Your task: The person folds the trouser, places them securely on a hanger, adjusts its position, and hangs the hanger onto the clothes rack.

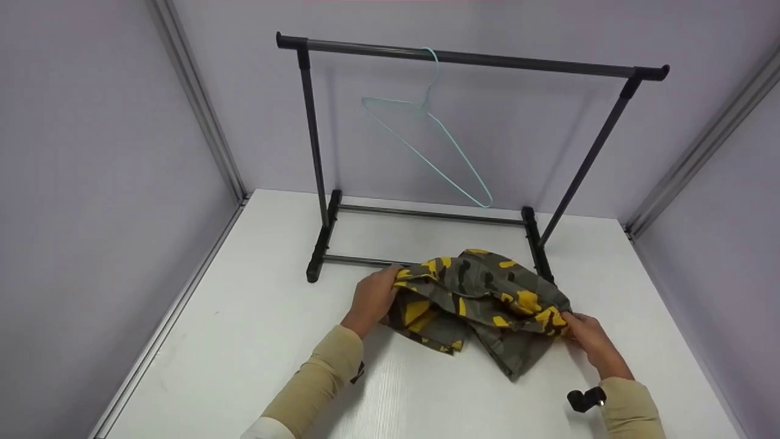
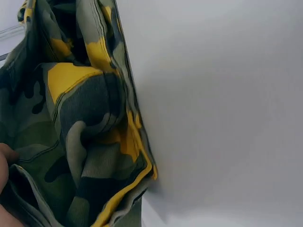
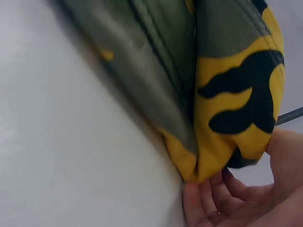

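Observation:
A crumpled camouflage garment (image 1: 487,299) in grey-green, black and yellow lies bunched over the white table, its folds hiding what kind it is. My left hand (image 1: 375,296) grips its left end; only part of that hand (image 2: 4,184) shows at the edge of the left wrist view. At the other end, my right hand (image 1: 588,335) pinches the cloth. The right wrist view shows the fingers (image 3: 222,194) under a yellow and black fold, with the thumb side behind it. Stitched seams and layered edges show in the left wrist view.
Behind the garment stands a black clothes rack (image 1: 487,59), whose front base bar the cloth partly covers. A light-blue wire hanger (image 1: 454,180) hangs from its top rail. Pale partition walls (image 1: 103,152) enclose the white table (image 1: 244,317) at the back and sides.

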`<move>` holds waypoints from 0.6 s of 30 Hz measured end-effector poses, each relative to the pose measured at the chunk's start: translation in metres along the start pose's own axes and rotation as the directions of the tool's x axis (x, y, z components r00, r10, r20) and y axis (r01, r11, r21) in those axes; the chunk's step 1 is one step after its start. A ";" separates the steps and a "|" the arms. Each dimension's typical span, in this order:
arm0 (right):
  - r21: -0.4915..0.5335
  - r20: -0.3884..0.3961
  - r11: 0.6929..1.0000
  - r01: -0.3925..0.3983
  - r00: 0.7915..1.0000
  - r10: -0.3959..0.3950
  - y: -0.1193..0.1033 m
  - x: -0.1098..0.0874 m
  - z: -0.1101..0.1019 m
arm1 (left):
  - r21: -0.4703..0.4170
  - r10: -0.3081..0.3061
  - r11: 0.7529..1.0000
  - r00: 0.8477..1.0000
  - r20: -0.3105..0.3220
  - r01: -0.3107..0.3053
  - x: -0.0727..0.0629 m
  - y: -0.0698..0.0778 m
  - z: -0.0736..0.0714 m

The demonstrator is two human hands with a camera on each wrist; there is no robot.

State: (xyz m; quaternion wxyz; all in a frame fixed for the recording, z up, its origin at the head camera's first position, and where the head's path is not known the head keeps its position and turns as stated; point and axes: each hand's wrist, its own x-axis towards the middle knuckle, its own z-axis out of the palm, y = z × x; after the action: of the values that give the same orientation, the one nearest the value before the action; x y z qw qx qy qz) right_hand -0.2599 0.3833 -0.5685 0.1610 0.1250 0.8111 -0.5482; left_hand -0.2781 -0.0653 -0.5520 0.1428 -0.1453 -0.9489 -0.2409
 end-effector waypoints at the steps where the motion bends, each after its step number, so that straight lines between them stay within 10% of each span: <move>1: -0.010 -0.008 1.000 0.008 1.000 -0.008 0.001 0.000 -0.001 | -0.006 0.002 1.000 1.000 -0.006 -0.002 0.000 -0.001 -0.002; 10: 0.093 -0.137 0.995 0.045 0.990 -0.032 -0.013 -0.007 0.000 | -0.049 0.052 0.997 0.987 -0.154 -0.060 0.005 -0.006 -0.029; 18: 0.136 -0.211 0.989 0.054 0.977 -0.025 -0.060 -0.022 0.002 | -0.116 -0.032 0.993 0.968 -0.250 0.002 0.006 -0.012 -0.060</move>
State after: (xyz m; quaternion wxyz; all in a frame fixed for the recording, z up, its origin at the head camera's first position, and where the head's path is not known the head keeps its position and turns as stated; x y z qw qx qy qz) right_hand -0.2622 0.3592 -0.5098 0.0550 0.1767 0.7849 -0.5913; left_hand -0.2754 -0.1037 -0.5044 0.2511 -0.1135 -0.9090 -0.3128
